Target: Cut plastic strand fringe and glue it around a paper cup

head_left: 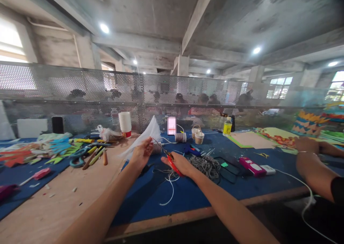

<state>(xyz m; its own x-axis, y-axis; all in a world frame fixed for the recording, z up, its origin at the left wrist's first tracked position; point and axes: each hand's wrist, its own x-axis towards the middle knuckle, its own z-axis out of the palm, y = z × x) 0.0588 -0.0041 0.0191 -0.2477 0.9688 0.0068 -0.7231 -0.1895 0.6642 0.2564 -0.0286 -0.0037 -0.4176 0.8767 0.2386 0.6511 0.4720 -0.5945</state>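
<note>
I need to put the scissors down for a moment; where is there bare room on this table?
The bare wooden strip left of the left hand, below the pencils, is free. So is the blue cloth near the table edge, under the right hand. The grey cord pile and pink box crowd the right.

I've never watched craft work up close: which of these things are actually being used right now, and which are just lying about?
In use:
left hand holding white sheet
right hand holding red-handled scissors

Lying about:
teal scissors
grey cord pile
stack of paper cups
yellow bottle
pink box
</note>
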